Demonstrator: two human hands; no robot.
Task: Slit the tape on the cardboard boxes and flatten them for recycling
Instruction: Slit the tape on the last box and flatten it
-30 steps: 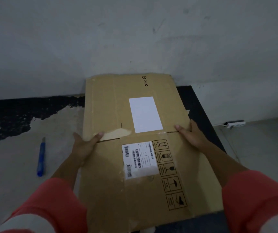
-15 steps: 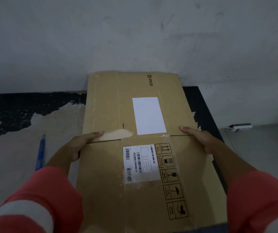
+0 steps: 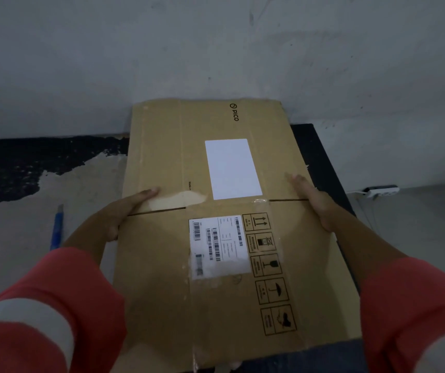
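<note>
A flattened brown cardboard box (image 3: 159, 278) fills the middle of the view, its far end against the wall. It bears a blank white label, a barcode label and a column of handling symbols. A slit seam runs across its middle. My left hand (image 3: 120, 214) grips the left edge at the seam, thumb on top. My right hand (image 3: 314, 201) holds the right edge at the same seam. A blue box cutter (image 3: 56, 230) lies on the floor to the left, away from both hands.
A grey wall (image 3: 216, 49) rises just behind the box. A black surface (image 3: 320, 157) shows under the box's right side. A white power strip (image 3: 381, 190) with a cord lies on the floor at the right. Dark patchy floor (image 3: 14, 168) spreads at the far left.
The box has come slightly nearer to me and looks larger. Both hands keep their hold at the seam's ends. The cutter has not moved.
</note>
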